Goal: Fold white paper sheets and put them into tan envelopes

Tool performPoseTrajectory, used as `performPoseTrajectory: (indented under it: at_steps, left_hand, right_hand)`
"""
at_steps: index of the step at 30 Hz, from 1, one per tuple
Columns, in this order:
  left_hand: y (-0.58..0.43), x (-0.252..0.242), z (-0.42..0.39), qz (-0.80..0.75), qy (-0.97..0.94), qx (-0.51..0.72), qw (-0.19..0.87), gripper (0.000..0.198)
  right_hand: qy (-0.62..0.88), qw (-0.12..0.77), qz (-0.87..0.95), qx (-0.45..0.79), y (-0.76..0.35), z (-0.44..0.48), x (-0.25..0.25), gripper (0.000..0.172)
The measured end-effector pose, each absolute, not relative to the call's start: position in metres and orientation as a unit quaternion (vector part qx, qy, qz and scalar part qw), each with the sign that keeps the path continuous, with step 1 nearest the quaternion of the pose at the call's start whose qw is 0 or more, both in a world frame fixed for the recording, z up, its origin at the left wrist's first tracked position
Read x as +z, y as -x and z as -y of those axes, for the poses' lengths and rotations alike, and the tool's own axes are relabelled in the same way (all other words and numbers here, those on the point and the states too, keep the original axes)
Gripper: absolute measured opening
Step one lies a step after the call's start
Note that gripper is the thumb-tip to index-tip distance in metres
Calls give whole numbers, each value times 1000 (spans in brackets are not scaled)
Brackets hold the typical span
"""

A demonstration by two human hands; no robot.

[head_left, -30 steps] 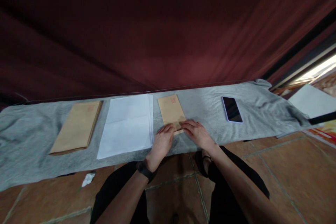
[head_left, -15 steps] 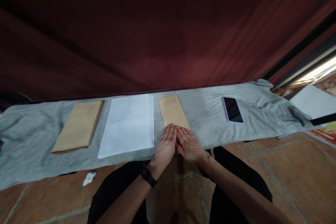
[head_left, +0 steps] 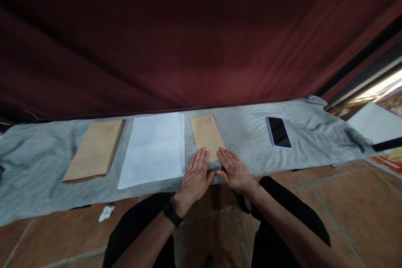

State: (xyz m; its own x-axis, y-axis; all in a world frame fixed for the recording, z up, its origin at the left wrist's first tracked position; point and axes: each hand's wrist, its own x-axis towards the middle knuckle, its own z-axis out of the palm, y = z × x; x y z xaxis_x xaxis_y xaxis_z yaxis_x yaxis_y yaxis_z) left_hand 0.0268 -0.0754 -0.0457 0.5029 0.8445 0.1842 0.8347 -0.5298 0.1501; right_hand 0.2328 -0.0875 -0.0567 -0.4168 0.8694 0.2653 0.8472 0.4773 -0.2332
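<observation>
Two knees in black trousers are closest to me, bent over a floor of brown tiles. A small white scrap lies on the tiles off to the left. The person wears a black watch on the left wrist.

The left hand is flat, with its four fingers side by side and their tips on the near left corner of a brown envelope. The right hand is flat too, its fingers close together, with tips at the near right corner. Neither hand is gripping anything. The thumbs stick out toward each other, so close that I can't quite tell if they touch.

The envelope lies flat on a long gray cloth, with little red marks near its far end. Just to its left is some white paper, a few sheets not lined up at the edge. Past that is a thick pile of brown envelopes. Over on the right, well apart from the hands, lies a phone with a dark screen and a light purple edge. Behind it all hangs a big dark red curtain.
</observation>
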Motion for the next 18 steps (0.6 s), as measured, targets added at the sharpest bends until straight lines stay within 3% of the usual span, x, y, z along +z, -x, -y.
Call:
performPoseTrajectory:
  at_steps: [9,18]
  left_hand:
    - [-29,-47,78,-486,-862,143,24,58]
    - [-71,-48,26,-454,-885,73,72,58]
  right_hand:
    - [518,166,839,14,-235,88,-59,63]
    - [529,159,834,-4,-232,84,-71,56]
